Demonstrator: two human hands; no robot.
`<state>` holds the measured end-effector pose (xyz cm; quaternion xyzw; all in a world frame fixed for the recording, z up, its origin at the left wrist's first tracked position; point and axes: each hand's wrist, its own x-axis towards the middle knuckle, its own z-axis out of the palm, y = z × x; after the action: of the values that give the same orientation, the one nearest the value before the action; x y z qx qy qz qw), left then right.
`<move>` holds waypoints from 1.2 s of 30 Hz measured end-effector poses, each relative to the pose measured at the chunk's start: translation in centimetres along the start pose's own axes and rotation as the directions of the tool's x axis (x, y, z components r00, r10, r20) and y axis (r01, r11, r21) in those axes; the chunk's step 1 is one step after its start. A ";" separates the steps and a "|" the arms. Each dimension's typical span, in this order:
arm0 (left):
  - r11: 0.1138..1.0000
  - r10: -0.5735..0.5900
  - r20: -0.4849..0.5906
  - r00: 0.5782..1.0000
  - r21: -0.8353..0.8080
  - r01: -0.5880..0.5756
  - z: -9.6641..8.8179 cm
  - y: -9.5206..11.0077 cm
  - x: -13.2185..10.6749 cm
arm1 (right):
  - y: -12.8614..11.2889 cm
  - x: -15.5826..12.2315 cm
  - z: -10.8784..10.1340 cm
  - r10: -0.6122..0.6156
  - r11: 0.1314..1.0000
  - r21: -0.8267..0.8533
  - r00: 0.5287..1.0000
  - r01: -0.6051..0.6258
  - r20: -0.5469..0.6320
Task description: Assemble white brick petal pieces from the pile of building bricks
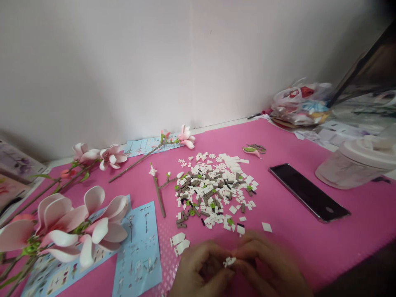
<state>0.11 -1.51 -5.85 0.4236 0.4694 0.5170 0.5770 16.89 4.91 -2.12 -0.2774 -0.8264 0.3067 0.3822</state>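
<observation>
My left hand (201,270) and my right hand (267,266) meet at the bottom of the view, fingertips pinched from both sides around a small white building-brick piece (229,261). The hands are slightly blurred, and the piece is too small to make out fully. Just beyond them lies a loose pile of small white, brown, green and black bricks (213,192). Two joined-looking white panels (179,243) rest beside my left hand. A short brown brick stem (159,196) with a white tip lies left of the pile.
Pink and white brick magnolias (64,222) and blue instruction sheets (139,251) cover the left side. A flower branch (139,163) lies at the back. A phone (309,192), a lidded cup (349,165) and plastic bags (300,103) are at the right of the pink mat (361,222).
</observation>
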 end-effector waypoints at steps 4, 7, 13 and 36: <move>0.980 -0.060 -0.026 0.998 -0.194 0.054 0.2 0.6 0.1 | 0.1 -0.1 0.2 -0.043 0.999 0.025 0.998 0.045 -0.051; 0.955 -0.081 -0.046 0.996 -0.291 0.064 0.5 1.4 0.2 | 0.2 -0.1 0.3 -0.024 1.000 0.008 0.999 0.024 -0.031; 0.946 -0.120 -0.023 0.993 -0.304 0.107 0.5 1.8 0.1 | 0.7 -0.4 0.8 -0.034 0.999 0.039 0.998 0.036 -0.050; 0.995 0.072 -0.064 0.995 -0.068 -0.076 0.3 2.1 0.4 | -0.3 -0.5 -0.1 -0.037 0.999 -0.004 0.999 0.037 0.002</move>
<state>0.05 -0.86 -3.80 0.4041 0.4522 0.5671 0.5573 17.23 4.38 -2.09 -0.2625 -0.8324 0.2981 0.3865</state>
